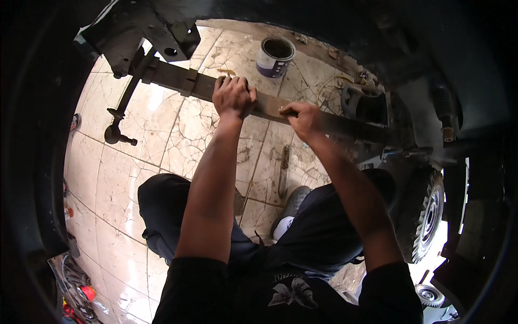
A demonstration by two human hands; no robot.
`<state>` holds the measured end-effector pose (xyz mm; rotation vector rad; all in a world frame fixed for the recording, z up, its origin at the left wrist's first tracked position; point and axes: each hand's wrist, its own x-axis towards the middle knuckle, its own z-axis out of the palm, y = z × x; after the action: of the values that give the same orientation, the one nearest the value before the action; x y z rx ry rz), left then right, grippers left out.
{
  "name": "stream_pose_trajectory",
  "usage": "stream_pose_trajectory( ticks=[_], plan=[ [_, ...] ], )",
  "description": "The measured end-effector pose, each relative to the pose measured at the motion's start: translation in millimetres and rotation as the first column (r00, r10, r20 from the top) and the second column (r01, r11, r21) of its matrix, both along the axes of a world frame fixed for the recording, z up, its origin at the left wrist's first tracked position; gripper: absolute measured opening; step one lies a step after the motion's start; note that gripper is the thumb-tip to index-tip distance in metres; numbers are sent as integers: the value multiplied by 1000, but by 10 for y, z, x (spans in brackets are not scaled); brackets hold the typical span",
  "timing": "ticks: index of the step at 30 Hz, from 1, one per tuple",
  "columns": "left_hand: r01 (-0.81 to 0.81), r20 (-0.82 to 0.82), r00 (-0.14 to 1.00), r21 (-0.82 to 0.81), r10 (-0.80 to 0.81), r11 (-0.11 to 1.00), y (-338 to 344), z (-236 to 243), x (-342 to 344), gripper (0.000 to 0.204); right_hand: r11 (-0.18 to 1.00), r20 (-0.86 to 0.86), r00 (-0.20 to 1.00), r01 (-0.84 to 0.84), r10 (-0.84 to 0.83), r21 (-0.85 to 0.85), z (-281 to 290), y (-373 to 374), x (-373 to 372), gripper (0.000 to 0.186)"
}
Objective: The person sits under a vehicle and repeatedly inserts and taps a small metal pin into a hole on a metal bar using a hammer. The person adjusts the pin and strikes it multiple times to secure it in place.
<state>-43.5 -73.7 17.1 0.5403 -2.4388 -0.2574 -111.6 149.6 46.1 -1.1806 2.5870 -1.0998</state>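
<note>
A long, flat, dark leaf spring (270,107) runs across in front of me, with a clamp band (189,82) around it toward its left end. My left hand (234,97) is closed over the spring, fingers bent across its far edge. To the right of it, my right hand (304,120) rests at the same spring with its fingers curled into a pinch. Whatever is between those fingertips, if anything, is too small to make out. At the spring's left end, a dark rod with a jointed end (120,127) hangs down beside a metal bracket (170,46).
Beyond the spring stands an open paint can (274,58). A rusty tool-like bar (283,171) lies on the cracked tile floor (129,173) near my shoe. Dark vehicle parts surround me, with a treaded wheel (429,216) at right. Red items (86,293) lie at lower left.
</note>
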Motion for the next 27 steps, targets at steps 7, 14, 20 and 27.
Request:
stream_pose_trajectory(
  ticks=[7, 14, 20, 27],
  plan=[
    [8, -27, 1000, 0, -8, 1000, -46, 29, -17, 20, 997, -48, 996, -78, 77, -19, 41, -115, -26, 21],
    [12, 8, 1000, -17, -11, 1000, -50, 5, -26, 20, 1000, 7, 1000, 3, -3, 26, 27, 348, -110, 22],
    [-15, 11, 1000, -17, 15, 1000, -32, -4, -30, 20, 999, -44, 999, -28, 26, -31, -36, 249, -107, 21],
    [-20, 6, 1000, -21, 20, 1000, -10, 54, -46, 19, 994, -114, 989, -102, 97, -43, -98, -117, -69, 13]
  ],
)
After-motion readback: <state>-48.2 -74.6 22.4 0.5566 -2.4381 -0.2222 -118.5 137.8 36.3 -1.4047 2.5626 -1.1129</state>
